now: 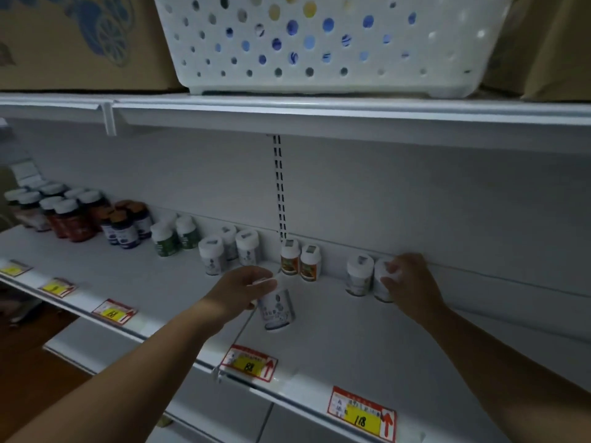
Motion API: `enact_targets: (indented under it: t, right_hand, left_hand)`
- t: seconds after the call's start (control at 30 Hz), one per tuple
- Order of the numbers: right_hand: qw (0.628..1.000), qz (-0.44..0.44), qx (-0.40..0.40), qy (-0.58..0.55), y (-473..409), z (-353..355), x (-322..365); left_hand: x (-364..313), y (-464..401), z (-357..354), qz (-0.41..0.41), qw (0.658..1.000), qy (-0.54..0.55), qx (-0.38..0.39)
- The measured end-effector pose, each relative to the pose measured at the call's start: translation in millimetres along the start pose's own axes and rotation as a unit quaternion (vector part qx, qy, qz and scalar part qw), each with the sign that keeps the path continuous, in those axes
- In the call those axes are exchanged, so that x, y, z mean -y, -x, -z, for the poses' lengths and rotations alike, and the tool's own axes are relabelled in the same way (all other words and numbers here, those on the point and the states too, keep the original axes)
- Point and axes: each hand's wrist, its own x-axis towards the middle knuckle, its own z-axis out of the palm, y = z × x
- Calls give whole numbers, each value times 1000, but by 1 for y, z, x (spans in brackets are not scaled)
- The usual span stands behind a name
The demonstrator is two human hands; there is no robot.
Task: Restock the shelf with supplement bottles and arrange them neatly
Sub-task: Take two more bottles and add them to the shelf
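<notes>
My left hand (244, 290) grips the white cap of a white supplement bottle (279, 310) that stands near the middle of the white shelf (335, 340). At the back wall my right hand (407, 282) holds the cap of another white bottle (382, 282), which stands next to a matching bottle (359, 276). Left of these, two orange-labelled bottles (300, 262) stand against the wall. Three white bottles (228, 252) stand farther left.
Green-labelled bottles (174, 236), dark blue ones (128, 227) and several red ones (60, 212) line the shelf's left part. Price tags (251, 362) hang on the front edge. A perforated white basket (326, 43) and cardboard boxes (80, 39) sit on the shelf above.
</notes>
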Motion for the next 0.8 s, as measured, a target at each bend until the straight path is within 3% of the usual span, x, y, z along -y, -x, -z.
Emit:
enact_targets:
  t: [0.13, 0.27, 0.33, 0.43, 0.63, 0.8]
  right_hand:
    - [1000, -9, -21, 15, 2, 0, 1]
    - [982, 36, -186, 24, 9, 1, 21]
    - [973, 95, -211, -9, 11, -3, 47]
    - [970, 141, -187, -64, 12, -18, 98]
    - [975, 157, -141, -67, 24, -50, 147]
    - [986, 104, -129, -35, 38, -50, 151]
  left_hand:
    - [4, -19, 11, -21, 999, -8, 44]
    - [8, -44, 24, -48, 997, -11, 53]
    - [10, -57, 37, -93, 994, -64, 8]
    - [16, -78, 68, -191, 947, -251, -58]
    - [39, -107, 101, -230, 911, -341, -22]
    - [62, -120, 103, -285, 888, -360, -37]
